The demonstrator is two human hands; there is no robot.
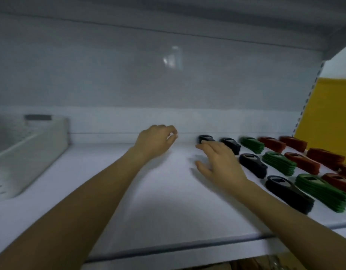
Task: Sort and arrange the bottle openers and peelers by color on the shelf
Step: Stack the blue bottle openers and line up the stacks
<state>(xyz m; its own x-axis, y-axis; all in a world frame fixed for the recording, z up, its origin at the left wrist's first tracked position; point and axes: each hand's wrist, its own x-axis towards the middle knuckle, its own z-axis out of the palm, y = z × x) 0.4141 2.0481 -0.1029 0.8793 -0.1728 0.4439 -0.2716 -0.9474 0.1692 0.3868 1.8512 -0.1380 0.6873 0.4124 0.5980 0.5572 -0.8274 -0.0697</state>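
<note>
The openers lie at the right of the shelf (148,191) in columns by colour: black stacks (253,165), then green stacks (279,162), then red stacks (302,162) farthest right. The right hand (219,162) lies flat with fingers straight and spread, its tips at a lone black opener (205,138) at the back, just left of the black column. The left hand (155,142) hovers over bare shelf nearby, fingers curled, with nothing seen in it. The step looks like squaring this opener up beside the black column. To do it well, slide it with flat fingertips rather than lifting it. Match the slant of its neighbours, and keep the wrist off the black stack just beside it so nothing topples. The basket (32,151) stands well apart at the left.
</note>
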